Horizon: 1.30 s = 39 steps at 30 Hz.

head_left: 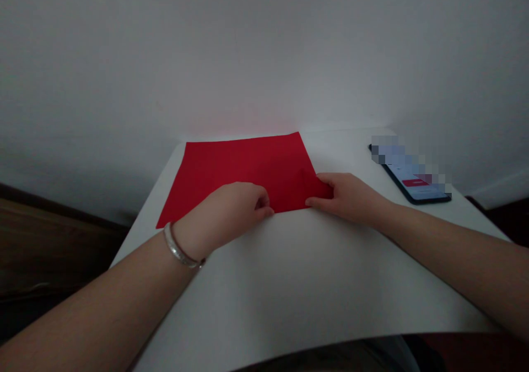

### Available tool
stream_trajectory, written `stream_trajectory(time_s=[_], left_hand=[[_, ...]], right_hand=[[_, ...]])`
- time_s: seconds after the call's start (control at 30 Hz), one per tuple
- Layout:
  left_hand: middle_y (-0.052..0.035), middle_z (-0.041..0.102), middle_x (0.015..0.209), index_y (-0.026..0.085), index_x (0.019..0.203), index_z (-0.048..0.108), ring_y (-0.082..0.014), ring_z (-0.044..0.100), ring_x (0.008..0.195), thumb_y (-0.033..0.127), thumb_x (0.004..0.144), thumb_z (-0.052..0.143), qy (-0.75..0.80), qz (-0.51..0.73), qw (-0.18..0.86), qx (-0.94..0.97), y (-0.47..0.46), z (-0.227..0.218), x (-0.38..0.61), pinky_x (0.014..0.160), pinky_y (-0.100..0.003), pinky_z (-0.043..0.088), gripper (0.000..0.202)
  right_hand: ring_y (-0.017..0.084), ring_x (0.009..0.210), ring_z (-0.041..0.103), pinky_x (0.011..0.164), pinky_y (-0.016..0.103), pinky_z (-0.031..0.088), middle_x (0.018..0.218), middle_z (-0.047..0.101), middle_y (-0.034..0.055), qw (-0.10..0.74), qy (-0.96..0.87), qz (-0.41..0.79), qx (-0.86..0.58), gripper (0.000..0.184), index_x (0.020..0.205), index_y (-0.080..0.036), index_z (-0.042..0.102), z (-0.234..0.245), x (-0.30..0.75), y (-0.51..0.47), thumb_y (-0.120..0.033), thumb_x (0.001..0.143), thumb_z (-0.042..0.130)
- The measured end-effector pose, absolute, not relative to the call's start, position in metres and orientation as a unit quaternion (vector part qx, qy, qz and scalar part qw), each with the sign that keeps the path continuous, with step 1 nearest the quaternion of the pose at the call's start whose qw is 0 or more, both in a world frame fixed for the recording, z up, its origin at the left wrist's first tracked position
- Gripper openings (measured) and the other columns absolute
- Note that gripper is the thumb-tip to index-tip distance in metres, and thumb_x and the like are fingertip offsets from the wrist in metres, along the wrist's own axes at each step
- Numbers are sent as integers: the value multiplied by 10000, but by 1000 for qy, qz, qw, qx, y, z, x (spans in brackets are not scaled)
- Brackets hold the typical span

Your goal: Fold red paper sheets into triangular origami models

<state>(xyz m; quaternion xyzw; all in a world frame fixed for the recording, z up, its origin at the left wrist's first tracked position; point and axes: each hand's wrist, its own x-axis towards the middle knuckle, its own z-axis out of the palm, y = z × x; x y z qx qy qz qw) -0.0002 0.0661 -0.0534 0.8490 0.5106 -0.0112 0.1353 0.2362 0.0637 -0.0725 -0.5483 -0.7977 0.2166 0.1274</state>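
A red sheet of paper (243,168) lies flat on the white table (297,273), reaching to the far edge by the wall. My left hand (225,215), a silver bangle on its wrist, rests on the sheet's near edge with fingers curled and pressed together on the paper. My right hand (345,195) is at the sheet's near right corner, thumb and fingers pinched on that corner.
A phone (413,176) with its screen lit lies at the table's far right. A white wall stands directly behind the table. Dark wooden floor shows to the left, below the table's edge.
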Motion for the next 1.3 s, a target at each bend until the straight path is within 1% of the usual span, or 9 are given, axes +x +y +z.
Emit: stream_trajectory(time_s=[0.1, 0.2, 0.33, 0.43, 0.63, 0.83, 0.93, 1.1, 1.3], left_hand=[[-7, 660, 704, 226, 755, 663, -142, 526, 563, 379, 803, 532, 509, -11, 146, 848, 66, -53, -2, 514, -271, 302, 208], [-3, 654, 702, 216, 773, 646, -135, 525, 558, 370, 807, 536, 512, -4, 172, 842, 64, -51, -1, 518, -261, 308, 192], [-8, 654, 743, 206, 804, 623, -144, 553, 608, 400, 851, 492, 515, 28, 200, 833, 60, -48, 5, 539, -259, 335, 239], [-17, 653, 752, 205, 786, 627, -154, 552, 615, 400, 863, 478, 508, 34, 175, 843, 60, -50, 7, 548, -271, 343, 258], [-22, 653, 727, 211, 769, 634, -165, 550, 592, 443, 868, 486, 506, 8, 123, 854, 62, -56, 5, 537, -283, 339, 292], [-65, 672, 784, 172, 797, 627, -194, 597, 679, 415, 910, 440, 488, -28, 48, 871, 59, -57, 8, 590, -295, 372, 327], [-79, 673, 791, 159, 819, 629, -203, 607, 696, 420, 925, 410, 488, -45, 26, 872, 58, -56, 8, 593, -295, 373, 356], [-65, 664, 773, 181, 800, 626, -201, 593, 667, 443, 910, 434, 494, -46, 23, 868, 58, -54, 7, 560, -287, 342, 342], [-32, 656, 762, 210, 785, 620, -163, 550, 613, 437, 877, 478, 488, -34, 64, 870, 61, -53, 2, 530, -272, 306, 283]], right_hand=[[241, 793, 626, 648, 326, 439, 964, 706, 85, 125, -799, 211, -549, 390, 1064, -212, 670, -74, 236, 64, -477, 784, 613], [240, 794, 628, 650, 322, 438, 948, 706, 83, 126, -801, 207, -547, 378, 1058, -210, 671, -74, 236, 63, -469, 789, 608], [233, 780, 625, 649, 319, 436, 934, 707, 75, 127, -804, 209, -542, 348, 1037, -212, 673, -72, 235, 63, -449, 790, 609], [238, 785, 626, 646, 321, 436, 944, 707, 78, 123, -802, 212, -545, 356, 1034, -215, 675, -71, 234, 64, -462, 786, 611], [247, 811, 628, 667, 323, 439, 950, 708, 76, 131, -802, 212, -542, 351, 1048, -235, 679, -69, 233, 64, -457, 782, 626], [225, 778, 615, 644, 311, 420, 936, 697, 76, 117, -808, 207, -539, 319, 1014, -210, 662, -68, 231, 64, -443, 810, 585], [226, 769, 611, 634, 314, 410, 933, 694, 82, 116, -811, 199, -538, 323, 1006, -208, 660, -68, 230, 64, -452, 809, 584], [236, 776, 610, 640, 326, 412, 941, 697, 97, 112, -811, 184, -544, 343, 992, -196, 668, -69, 230, 64, -470, 801, 594], [242, 837, 621, 669, 317, 430, 1007, 698, 87, 107, -809, 191, -545, 380, 1057, -214, 663, -70, 231, 64, -486, 801, 591]])
